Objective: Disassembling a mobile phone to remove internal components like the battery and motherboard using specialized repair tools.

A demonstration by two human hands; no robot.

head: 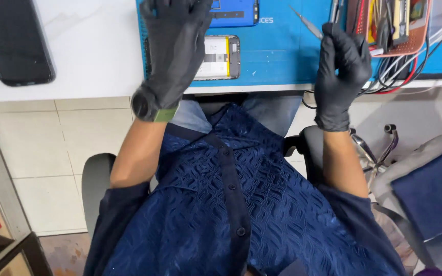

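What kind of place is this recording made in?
Probably a phone repair bench: an opened phone with exposed battery lies on a blue work mat, and the black-gloved right hand holds thin metal tweezers.

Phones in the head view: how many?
3. A black phone lies on the white desk at far left; an opened phone lies on the blue mat beside the left hand; a blue phone lies above it. Others may be hidden.

Right hand [339,71], black-gloved: grips tweezers [306,24]. Left hand [176,48], gloved: over opened phone [220,57] on blue mat [277,56]. Black phone [15,41] at ten o'clock, on counter [93,51].
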